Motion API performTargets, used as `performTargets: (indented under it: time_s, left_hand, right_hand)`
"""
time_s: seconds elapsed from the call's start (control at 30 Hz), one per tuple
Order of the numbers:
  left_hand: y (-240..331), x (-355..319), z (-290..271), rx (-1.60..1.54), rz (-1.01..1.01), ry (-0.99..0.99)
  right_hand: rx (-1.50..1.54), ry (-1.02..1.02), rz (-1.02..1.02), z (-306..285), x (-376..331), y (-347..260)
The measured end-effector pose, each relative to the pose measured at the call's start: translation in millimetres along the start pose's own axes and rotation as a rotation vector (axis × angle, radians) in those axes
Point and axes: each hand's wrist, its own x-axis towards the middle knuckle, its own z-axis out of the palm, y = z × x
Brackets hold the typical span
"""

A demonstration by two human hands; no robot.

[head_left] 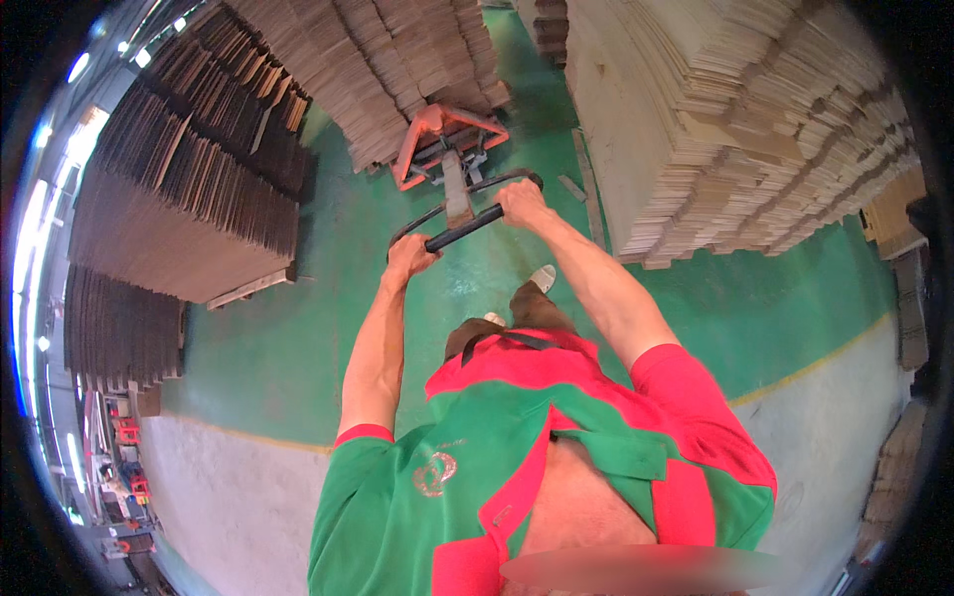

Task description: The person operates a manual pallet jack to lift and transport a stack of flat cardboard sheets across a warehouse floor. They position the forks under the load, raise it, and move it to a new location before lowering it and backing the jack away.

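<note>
Left hand (pixel 410 255) is clenched, fingers wrapped fully round the black looped steel tiller handle (pixel 467 226) at its lower left end. Right hand (pixel 521 202) is likewise closed on the loop's upper right side, at about two o'clock from the left. The handle tops the orange steel pallet jack (pixel 444 139), which stands at twelve o'clock on the green painted floor (pixel 328 298), forks under a tall stack of flattened brown cardboard (pixel 388 70). Judged: a heavy, rigid load (slow to start, slow to stop); the loop bar is the proper hold. Further cardboard stacks (pixel 735 119) flank the aisle.
</note>
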Motion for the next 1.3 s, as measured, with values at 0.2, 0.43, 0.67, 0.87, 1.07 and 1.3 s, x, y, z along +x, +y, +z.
performTargets:
  time_s: [0.2,0.43,0.67,0.87,1.07,1.3]
  left_hand:
    - [10.2,-38.6,3.3,-0.049,0.058,-0.013]
    - [34.3,-117.0,24.5,-0.043,0.059,-0.013]
    - [65.6,-166.4,51.8,-0.037,0.03,-0.007]
    - [99.5,-233.0,63.1,-0.039,0.014,-0.024]
    - [120.3,-315.9,87.7,-0.068,0.059,0.002]
    - [135.8,-398.8,130.1,-0.033,0.085,0.025]
  right_hand:
    - [-0.04,-0.035,0.012,-12.1,-38.1,-18.4]
    - [0.038,-0.033,0.033,-24.2,-119.4,-42.6]
    - [0.026,-0.008,0.001,-39.1,-183.9,-45.2]
    - [-0.008,-0.064,0.005,-55.1,-246.4,-59.1]
    - [0.015,-0.108,0.012,-55.5,-334.6,-85.2]
    - [-0.012,-0.073,0.055,-62.8,-430.9,-119.6]
